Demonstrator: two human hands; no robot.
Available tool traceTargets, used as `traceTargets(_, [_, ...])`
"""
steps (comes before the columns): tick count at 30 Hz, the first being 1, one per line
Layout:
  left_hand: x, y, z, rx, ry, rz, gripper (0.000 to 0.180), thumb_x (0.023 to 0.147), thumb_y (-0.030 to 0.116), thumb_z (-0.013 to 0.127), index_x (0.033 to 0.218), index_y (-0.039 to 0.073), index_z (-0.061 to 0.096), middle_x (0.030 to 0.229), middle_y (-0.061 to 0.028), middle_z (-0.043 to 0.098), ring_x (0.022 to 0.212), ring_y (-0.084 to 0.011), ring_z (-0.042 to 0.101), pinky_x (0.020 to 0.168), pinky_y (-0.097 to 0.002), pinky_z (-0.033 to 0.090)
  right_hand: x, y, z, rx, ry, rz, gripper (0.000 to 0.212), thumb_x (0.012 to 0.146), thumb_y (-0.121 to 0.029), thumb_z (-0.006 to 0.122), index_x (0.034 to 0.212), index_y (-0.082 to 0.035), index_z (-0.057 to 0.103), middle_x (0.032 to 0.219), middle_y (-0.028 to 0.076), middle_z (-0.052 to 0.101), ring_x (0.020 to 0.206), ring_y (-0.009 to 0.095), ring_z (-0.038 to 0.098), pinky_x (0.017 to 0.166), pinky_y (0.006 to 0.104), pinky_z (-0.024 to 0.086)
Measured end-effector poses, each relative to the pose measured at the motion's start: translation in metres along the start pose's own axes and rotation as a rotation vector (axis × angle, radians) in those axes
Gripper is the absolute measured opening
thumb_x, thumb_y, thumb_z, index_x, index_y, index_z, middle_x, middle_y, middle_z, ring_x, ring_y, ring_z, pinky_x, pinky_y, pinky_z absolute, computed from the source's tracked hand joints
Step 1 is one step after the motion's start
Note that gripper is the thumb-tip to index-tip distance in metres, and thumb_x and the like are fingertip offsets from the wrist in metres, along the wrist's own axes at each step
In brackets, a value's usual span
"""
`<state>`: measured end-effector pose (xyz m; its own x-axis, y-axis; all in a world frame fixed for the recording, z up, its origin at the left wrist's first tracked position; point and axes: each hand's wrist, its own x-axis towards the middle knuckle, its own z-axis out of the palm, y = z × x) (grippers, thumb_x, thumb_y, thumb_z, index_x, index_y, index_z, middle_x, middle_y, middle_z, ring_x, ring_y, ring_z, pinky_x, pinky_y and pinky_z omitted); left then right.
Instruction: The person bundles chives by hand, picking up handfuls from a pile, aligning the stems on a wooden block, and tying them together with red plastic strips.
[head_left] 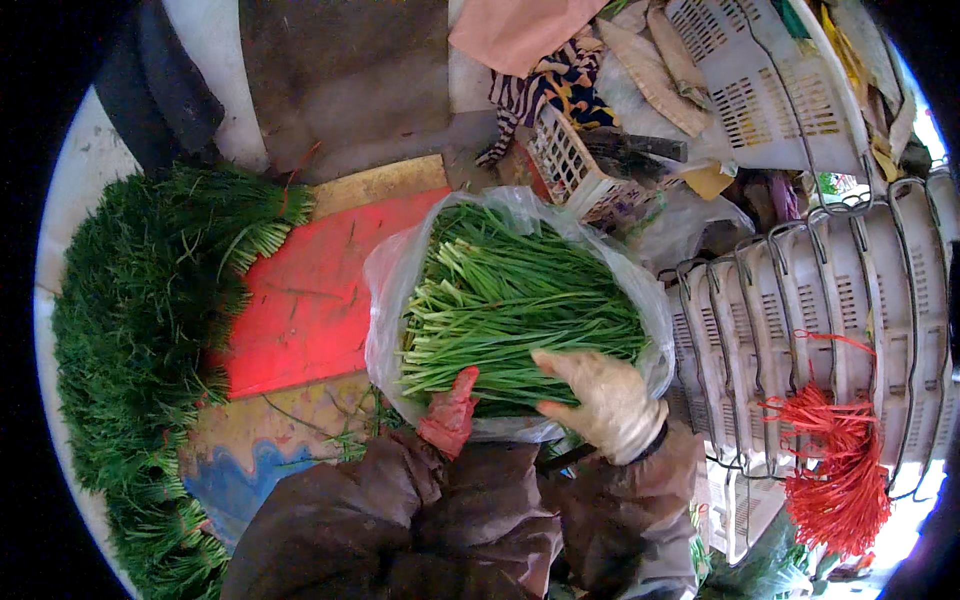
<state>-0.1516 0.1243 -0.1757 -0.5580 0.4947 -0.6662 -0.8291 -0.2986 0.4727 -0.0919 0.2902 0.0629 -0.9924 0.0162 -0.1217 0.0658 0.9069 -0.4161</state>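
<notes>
A clear plastic bag (385, 300), its mouth spread wide, holds a large heap of garlic chives (520, 300) in front of me. Their pale cut ends point left and the green leaves run to the right. My left hand (450, 415), in a red glove, rests at the near left side of the heap with its visible fingers stretched out; the rest of them is hidden. On the near right leaves lies my right hand (605, 400), in a whitish glove, its fingers apart and nothing gripped in them.
Bundled feathery greens (150, 330) are piled at the left beside a red board (310, 290). Stacked pale crates (800, 290) stand at the right, with red ties (835, 470) hanging from them. A small white basket (570, 165) sits behind the bag.
</notes>
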Motion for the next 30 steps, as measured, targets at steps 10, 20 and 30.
traceTargets(10, [-0.006,-0.014,-0.026,0.014,-0.013,-0.074,0.081,0.072,0.047,0.074,0.136,0.011,0.041,0.138,-0.0035,0.041,0.124,-0.019,0.039,0.103,-0.0427,0.033,0.111,-0.013,0.128,-0.172,-0.323,0.022,0.132,0.048,-0.057,0.082,0.147,-0.009,0.008,0.147,0.015,0.03,0.136,0.034,0.027,0.11,0.0485,0.023])
traceTargets(20, [-0.031,-0.007,0.005,0.054,-0.271,-0.02,0.085,0.069,0.048,0.075,0.136,0.01,0.04,0.139,-0.0056,0.04,0.126,-0.0208,0.038,0.104,-0.0437,0.031,0.037,-0.021,0.085,0.011,0.125,0.028,0.128,0.044,-0.046,0.086,0.146,-0.009,0.019,0.125,0.01,0.05,0.116,0.03,0.046,0.096,0.0422,0.034])
traceTargets(30, [-0.044,0.082,0.079,1.544,-0.753,0.963,0.097,0.061,0.055,0.074,0.138,0.009,0.037,0.143,-0.0141,0.033,0.132,-0.0313,0.031,0.109,-0.0478,0.024,-0.005,-0.003,0.069,0.849,0.789,0.2,0.067,0.059,0.001,0.081,0.119,-0.004,0.052,0.093,0.005,0.058,0.079,0.015,0.058,0.071,0.0285,0.051])
